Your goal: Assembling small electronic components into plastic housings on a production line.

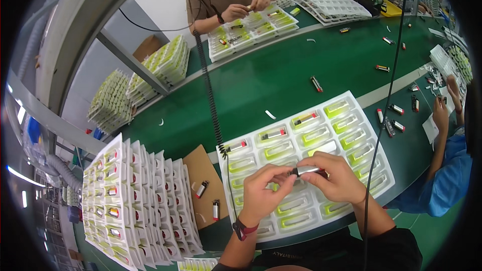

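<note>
In front of me, my left hand (265, 189) and my right hand (335, 176) meet over a white moulded tray (374, 143). Between their fingertips is a small silver-and-black cylinder (305, 169), which looks like a battery cell. The left thumb and forefinger pinch its dark end, while the right fingers close round its silver end. Yellow-green pieces sit in the tray's pockets. Three pockets along its far side hold red-ended cylinders, among them one cylinder (306, 119) at the middle. My hands hide part of the pockets below them.
Stacked trays (143, 206) stand at my left, beside brown cardboard (205, 183) bearing two cylinders. Beyond my tray runs a green belt (251, 83) with scattered cylinders. A coiled black cable (208, 85) hangs at left, a straight cable (393, 85) at right. Co-workers sit opposite and at right.
</note>
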The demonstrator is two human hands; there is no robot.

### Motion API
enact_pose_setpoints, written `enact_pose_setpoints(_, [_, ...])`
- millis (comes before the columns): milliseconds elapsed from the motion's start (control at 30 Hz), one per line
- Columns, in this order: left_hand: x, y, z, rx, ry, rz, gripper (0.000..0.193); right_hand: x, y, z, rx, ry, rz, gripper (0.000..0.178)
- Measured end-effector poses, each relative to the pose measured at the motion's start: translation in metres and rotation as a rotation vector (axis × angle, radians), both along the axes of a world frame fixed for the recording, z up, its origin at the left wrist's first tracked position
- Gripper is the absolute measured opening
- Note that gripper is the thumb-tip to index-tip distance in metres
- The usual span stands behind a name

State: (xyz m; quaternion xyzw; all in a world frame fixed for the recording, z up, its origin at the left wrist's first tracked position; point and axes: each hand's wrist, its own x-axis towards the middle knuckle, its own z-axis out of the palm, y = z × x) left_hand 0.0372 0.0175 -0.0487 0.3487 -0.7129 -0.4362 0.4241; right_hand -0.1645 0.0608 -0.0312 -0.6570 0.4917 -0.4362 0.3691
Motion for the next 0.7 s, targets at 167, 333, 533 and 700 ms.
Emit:
enact_pose_setpoints(167, [0.004, 0.002, -0.004, -0.045, -0.037, -0.01, 0.018, 0.001, 0.006, -0.009, -0.05, -0.109, 0.01, 0.029])
enact_pose_setpoints(333, [-0.011, 0.002, -0.013, -0.087, -0.04, 0.088, 0.017, -0.006, 0.01, -0.028, -0.056, -0.285, -0.028, 0.037])
enact_pose_setpoints(533, [-0.036, 0.004, 0.006, 0.097, 0.188, 0.061, 0.012, -0.031, 0.019, -0.026, 0.017, -0.472, 0.105, 0.044])
enact_pose_setpoints(700, [-0.061, 0.01, 0.006, 0.092, 0.317, -0.02, 0.014, -0.047, 0.027, -0.033, -0.137, -0.513, 0.046, 0.047])
